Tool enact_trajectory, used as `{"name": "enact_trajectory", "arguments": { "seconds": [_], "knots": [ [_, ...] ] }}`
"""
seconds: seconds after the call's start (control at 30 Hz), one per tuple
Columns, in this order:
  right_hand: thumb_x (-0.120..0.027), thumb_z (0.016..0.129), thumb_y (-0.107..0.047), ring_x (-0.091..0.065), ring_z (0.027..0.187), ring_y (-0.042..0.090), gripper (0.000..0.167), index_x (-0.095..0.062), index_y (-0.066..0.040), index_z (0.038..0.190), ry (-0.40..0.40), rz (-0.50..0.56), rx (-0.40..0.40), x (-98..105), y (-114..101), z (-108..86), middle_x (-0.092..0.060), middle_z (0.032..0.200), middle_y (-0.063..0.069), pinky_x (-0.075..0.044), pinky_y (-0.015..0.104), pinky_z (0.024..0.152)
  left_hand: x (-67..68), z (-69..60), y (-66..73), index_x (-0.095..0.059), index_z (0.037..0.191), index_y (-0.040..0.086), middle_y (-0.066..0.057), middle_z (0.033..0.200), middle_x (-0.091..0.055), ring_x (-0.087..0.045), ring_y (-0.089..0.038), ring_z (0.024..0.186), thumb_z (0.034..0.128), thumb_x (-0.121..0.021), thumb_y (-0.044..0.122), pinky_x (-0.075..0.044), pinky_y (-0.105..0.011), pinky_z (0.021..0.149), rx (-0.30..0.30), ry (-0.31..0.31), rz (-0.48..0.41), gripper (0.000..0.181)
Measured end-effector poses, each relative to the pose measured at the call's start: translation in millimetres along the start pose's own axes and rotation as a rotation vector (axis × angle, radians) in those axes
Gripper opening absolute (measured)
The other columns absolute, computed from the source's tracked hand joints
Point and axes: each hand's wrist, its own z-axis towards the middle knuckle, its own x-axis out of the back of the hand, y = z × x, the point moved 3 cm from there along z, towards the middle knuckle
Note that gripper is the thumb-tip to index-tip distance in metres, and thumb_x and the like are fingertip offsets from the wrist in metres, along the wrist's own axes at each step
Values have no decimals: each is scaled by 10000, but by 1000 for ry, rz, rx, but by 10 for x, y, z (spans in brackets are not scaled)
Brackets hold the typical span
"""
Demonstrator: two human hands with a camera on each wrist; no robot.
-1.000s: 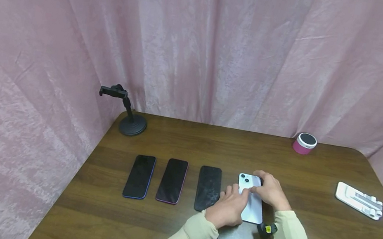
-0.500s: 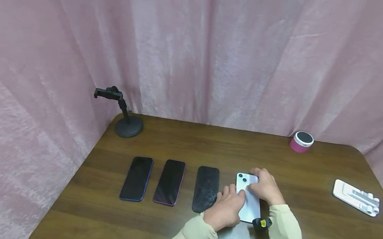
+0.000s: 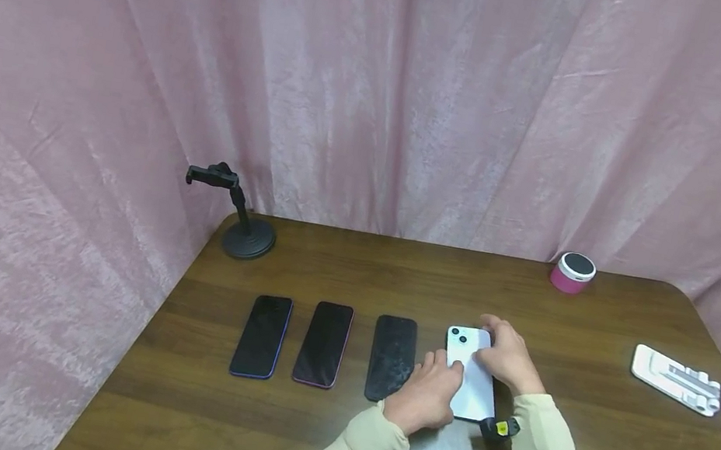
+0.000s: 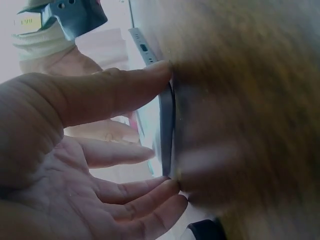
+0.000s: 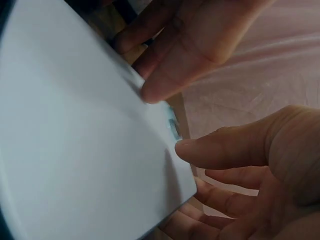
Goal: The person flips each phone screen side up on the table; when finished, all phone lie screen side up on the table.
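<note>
A light-blue smartphone [image 3: 472, 394] lies back up on the wooden table, its two camera lenses at the far end. My left hand [image 3: 427, 393] holds its left long side. In the left wrist view, the thumb [image 4: 120, 90] touches the phone's dark edge [image 4: 167, 127], with curled fingers [image 4: 145, 210] close to it. My right hand [image 3: 508, 358] grips the far right corner. In the right wrist view its thumb [image 5: 220, 147] rests on the pale back [image 5: 85, 130], and the other fingers bend round the edge. Their tips are partly hidden.
To the left, a black phone [image 3: 392, 356], a pink-edged phone [image 3: 323, 345] and a blue-edged phone [image 3: 261, 337] lie in a row. A black phone stand [image 3: 248, 236] is at the back left, a pink-and-white speaker [image 3: 572, 273] at the back right. A white folded holder [image 3: 676, 379] lies far right.
The camera view shifts slightly and returns. My left thumb draws slightly back from the right hand; otherwise both hands stay at the light-blue smartphone, which hardly moves.
</note>
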Motion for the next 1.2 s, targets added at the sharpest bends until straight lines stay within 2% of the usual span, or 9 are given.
{"name": "enact_trajectory", "arguments": {
  "seconds": [0.13,0.27,0.37,0.53,0.73,0.87,1.03,1.2],
  "knots": [
    [-638,812,68,-453,1268,543,680,-387,146,1439,-20,44,-20,9,-1,-33,-452,1384,399,-404,643,1006,-8,26,-21,-641,1179,76,-84,1052,-508,-425,-176,909,749,-888,217,-460,-289,762,4,1,-6,515],
    [-631,839,50,-421,1298,556,705,-328,154,1467,-37,86,-17,24,-20,-80,-420,1409,410,-377,652,1028,-23,38,-50,-614,1255,90,-86,1112,-501,-438,-178,967,759,-885,237,-473,-287,825,26,-13,-34,585],
    [-631,842,49,-450,1272,552,707,-319,159,1466,-38,109,-4,44,-47,-123,-445,1375,416,-394,645,1014,-25,49,-54,-584,1322,101,-89,1151,-482,-442,-181,1009,755,-894,269,-480,-276,852,42,-25,-87,668],
    [-622,855,57,-496,1219,550,671,-328,173,1447,-31,141,27,88,-87,-167,-485,1316,420,-437,628,971,-16,55,-12,-570,1279,88,-100,1093,-464,-435,-186,961,744,-903,321,-486,-243,735,36,3,-184,672],
    [-620,905,-4,-478,1242,553,630,-341,171,1443,-24,111,60,147,-137,-199,-459,1353,417,-433,635,971,4,47,4,-483,1417,120,-116,1153,-470,-422,-186,983,806,-839,467,-476,-266,765,75,-38,-321,788],
    [-613,927,-35,-494,1241,538,599,-365,160,1436,-8,86,82,159,-170,-210,-484,1344,406,-427,627,981,37,45,7,-488,1411,109,-115,1128,-485,-410,-194,961,862,-761,523,-461,-284,763,80,-47,-375,740],
    [-602,948,-59,-505,1241,530,571,-382,139,1436,-4,91,79,158,-214,-236,-490,1347,401,-454,605,963,57,57,2,-525,1351,72,-108,1079,-509,-433,-202,920,894,-721,523,-457,-293,750,77,-17,-388,672],
    [-580,971,-57,-515,1243,526,549,-374,121,1448,-31,158,76,153,-260,-277,-461,1383,398,-535,529,882,66,80,-20,-538,1295,53,-83,997,-530,-491,-214,895,875,-735,510,-465,-300,756,57,31,-404,651]
  ]
}}
